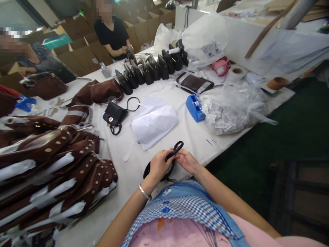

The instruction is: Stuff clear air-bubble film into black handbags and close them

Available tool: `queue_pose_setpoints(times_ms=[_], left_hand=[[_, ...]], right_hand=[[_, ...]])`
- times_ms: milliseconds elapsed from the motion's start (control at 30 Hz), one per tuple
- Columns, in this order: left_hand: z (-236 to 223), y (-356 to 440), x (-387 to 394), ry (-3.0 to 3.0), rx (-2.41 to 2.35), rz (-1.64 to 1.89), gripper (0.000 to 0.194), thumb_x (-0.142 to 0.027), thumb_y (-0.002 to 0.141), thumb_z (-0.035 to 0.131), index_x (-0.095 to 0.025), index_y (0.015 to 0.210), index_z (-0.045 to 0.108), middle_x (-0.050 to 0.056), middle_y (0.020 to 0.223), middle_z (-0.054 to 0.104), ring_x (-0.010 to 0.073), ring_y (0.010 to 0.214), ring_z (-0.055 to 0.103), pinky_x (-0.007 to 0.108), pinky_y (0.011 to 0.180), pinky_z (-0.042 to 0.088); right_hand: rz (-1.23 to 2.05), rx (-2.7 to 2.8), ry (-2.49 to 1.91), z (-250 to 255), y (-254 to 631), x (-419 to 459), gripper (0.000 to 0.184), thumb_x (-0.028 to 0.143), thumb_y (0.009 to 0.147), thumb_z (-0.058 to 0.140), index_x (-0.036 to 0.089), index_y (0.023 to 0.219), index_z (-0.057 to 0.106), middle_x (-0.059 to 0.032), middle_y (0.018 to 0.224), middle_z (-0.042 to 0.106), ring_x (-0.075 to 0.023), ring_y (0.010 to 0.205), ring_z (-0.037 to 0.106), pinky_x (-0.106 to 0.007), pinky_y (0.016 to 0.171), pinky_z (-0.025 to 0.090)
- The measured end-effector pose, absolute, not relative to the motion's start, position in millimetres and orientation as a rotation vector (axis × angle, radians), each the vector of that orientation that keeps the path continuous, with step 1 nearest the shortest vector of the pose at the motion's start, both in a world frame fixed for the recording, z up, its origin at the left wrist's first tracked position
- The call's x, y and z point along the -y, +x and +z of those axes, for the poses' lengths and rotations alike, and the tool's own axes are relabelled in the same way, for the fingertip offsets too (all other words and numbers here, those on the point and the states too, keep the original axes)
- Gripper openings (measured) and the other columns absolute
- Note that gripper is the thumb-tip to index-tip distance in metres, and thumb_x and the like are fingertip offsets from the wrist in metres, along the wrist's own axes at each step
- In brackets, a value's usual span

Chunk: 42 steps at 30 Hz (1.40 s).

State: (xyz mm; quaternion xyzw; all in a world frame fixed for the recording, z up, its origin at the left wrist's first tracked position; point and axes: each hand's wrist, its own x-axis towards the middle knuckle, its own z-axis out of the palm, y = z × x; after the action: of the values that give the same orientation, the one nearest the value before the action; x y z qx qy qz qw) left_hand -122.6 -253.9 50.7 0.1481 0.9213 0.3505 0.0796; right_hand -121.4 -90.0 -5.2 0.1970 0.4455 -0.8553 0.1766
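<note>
Close to my body, at the table's front edge, my left hand (159, 165) is closed over a small black handbag (147, 170), most of which it hides. A black strap (179, 146) rises in a loop between thumb and fingers. My right hand (187, 161) meets it from the right, fingertips pinched at the strap's lower part. Just beyond my hands lies a folded white sheet (155, 125). Another small black handbag (115, 114) with a round gold clasp rests to its left, its wrist strap looped out on the table.
Brown studded bags (77, 154) with white wrapped handles pile up at left. Small black bags (146, 71) stand in a row at the back. A blue tape dispenser (195, 108) and a plastic bag of white packets (231, 111) sit at right. Two people work across the table.
</note>
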Motion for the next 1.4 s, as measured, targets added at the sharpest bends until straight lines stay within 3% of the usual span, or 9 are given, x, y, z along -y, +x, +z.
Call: queue_pose_setpoints(times_ms=[67, 167, 333, 567, 800, 933, 1100, 1233, 1400], left_hand=[[50.9, -121.8, 260.4, 0.375, -2.745, 1.157, 0.014, -0.027, 0.087, 0.059, -0.022, 0.099, 0.066, 0.001, 0.085, 0.065, 0.0151, 0.078, 0.060, 0.026, 0.072, 0.049], [56.4, -108.1, 281.9, 0.194, -2.696, 1.355, 0.013, -0.029, 0.089, 0.056, -0.020, 0.094, 0.063, 0.002, 0.088, 0.064, 0.0140, 0.079, 0.060, 0.023, 0.067, 0.049], [59.8, -70.5, 319.0, 0.032, -2.713, 1.355, 0.012, -0.031, 0.089, 0.056, -0.020, 0.090, 0.062, 0.004, 0.109, 0.062, 0.0137, 0.081, 0.060, 0.023, 0.062, 0.050], [39.4, -39.5, 332.6, -0.008, -3.034, 0.938, 0.016, -0.020, 0.086, 0.057, -0.024, 0.099, 0.064, 0.005, 0.111, 0.060, 0.0224, 0.106, 0.058, 0.036, 0.089, 0.050], [55.2, -49.9, 315.1, -0.122, -3.137, 1.197, 0.027, -0.030, 0.090, 0.058, -0.022, 0.116, 0.056, 0.002, 0.091, 0.062, 0.0124, 0.070, 0.060, 0.025, 0.069, 0.052], [58.4, -60.0, 289.9, 0.529, -2.867, 1.325, 0.015, -0.031, 0.092, 0.056, -0.024, 0.105, 0.061, 0.002, 0.094, 0.066, 0.0120, 0.083, 0.063, 0.022, 0.078, 0.052], [35.0, -71.9, 263.4, 0.469, -2.806, 1.045, 0.046, -0.030, 0.083, 0.069, -0.020, 0.125, 0.056, 0.010, 0.122, 0.062, 0.0225, 0.110, 0.061, 0.033, 0.093, 0.052], [27.1, -71.8, 258.9, 0.376, -2.802, 0.894, 0.030, -0.022, 0.092, 0.052, -0.022, 0.120, 0.060, 0.007, 0.118, 0.067, 0.0214, 0.104, 0.065, 0.034, 0.088, 0.054], [40.6, -69.6, 262.5, 0.215, -2.814, 0.849, 0.037, -0.015, 0.093, 0.046, -0.023, 0.128, 0.050, 0.004, 0.106, 0.071, 0.0189, 0.091, 0.068, 0.029, 0.078, 0.054]], right_hand=[[-2.292, -1.424, 0.441, -0.9, -122.7, 88.3, 0.030, 0.027, 0.076, 0.066, 0.019, 0.104, 0.067, -0.0049, 0.094, 0.071, -0.0144, 0.073, 0.064, -0.024, 0.061, 0.052], [-2.018, -1.968, 0.251, 7.5, -120.9, 84.6, 0.028, 0.031, 0.080, 0.064, 0.019, 0.105, 0.069, -0.0030, 0.088, 0.072, -0.0140, 0.068, 0.062, -0.025, 0.061, 0.051], [-1.625, -2.552, -0.353, 20.1, -112.8, 81.2, 0.026, 0.025, 0.088, 0.056, 0.027, 0.112, 0.068, -0.0027, 0.110, 0.070, -0.0191, 0.095, 0.064, -0.034, 0.084, 0.053], [-1.473, -2.640, -0.586, 14.0, -119.4, 79.2, 0.029, 0.026, 0.088, 0.062, 0.027, 0.116, 0.066, -0.0039, 0.116, 0.068, -0.0235, 0.118, 0.055, -0.046, 0.108, 0.040], [-1.686, -2.273, -0.112, 1.8, -125.6, 82.3, 0.039, 0.036, 0.079, 0.069, 0.023, 0.115, 0.067, -0.0069, 0.114, 0.068, -0.0210, 0.100, 0.065, -0.036, 0.082, 0.059], [-1.745, -2.284, -0.012, 0.3, -119.6, 87.2, 0.041, 0.037, 0.074, 0.073, 0.022, 0.112, 0.068, -0.0070, 0.110, 0.071, -0.0220, 0.096, 0.067, -0.038, 0.084, 0.058], [-1.777, -2.220, -0.020, -4.3, -106.9, 83.7, 0.036, 0.033, 0.080, 0.065, 0.022, 0.115, 0.068, -0.0061, 0.115, 0.069, -0.0231, 0.108, 0.064, -0.044, 0.097, 0.052], [-1.868, -2.091, -0.086, -11.7, -101.8, 75.4, 0.042, 0.028, 0.079, 0.062, 0.022, 0.121, 0.064, -0.0065, 0.122, 0.066, -0.0213, 0.111, 0.062, -0.040, 0.093, 0.054], [-1.812, -2.186, -0.227, -14.6, -101.9, 75.8, 0.043, 0.026, 0.074, 0.067, 0.022, 0.117, 0.065, -0.0068, 0.110, 0.067, -0.0200, 0.095, 0.065, -0.034, 0.076, 0.058]])
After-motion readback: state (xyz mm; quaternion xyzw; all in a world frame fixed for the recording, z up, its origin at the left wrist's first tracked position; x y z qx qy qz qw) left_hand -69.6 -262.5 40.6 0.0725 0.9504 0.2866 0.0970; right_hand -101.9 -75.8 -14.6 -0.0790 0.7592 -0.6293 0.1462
